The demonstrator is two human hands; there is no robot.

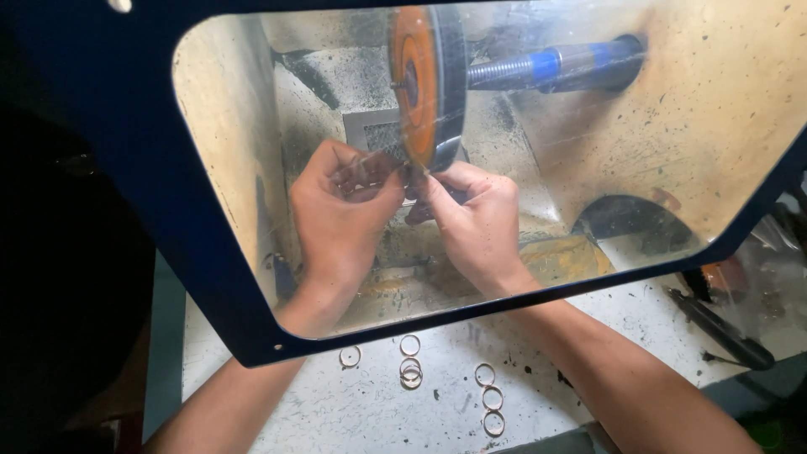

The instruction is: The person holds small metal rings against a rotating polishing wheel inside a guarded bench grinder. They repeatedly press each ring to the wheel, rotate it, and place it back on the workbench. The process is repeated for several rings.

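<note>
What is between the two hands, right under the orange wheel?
In the head view, something small sits pinched between the left hand and right hand at the orange wheel, too hidden to identify.

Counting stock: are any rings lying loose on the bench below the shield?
Yes, several small metal rings lie on the white bench in front of the clear shield.

Single head-worn view, looking steeply down and forward from close range, through a clear shield point(672, 126) in a dark blue frame point(210, 252) at the wheel point(427, 84) beyond. White bench point(378, 412) runs along the bottom edge, nearest the wearer. No second view overlaps it.
</note>
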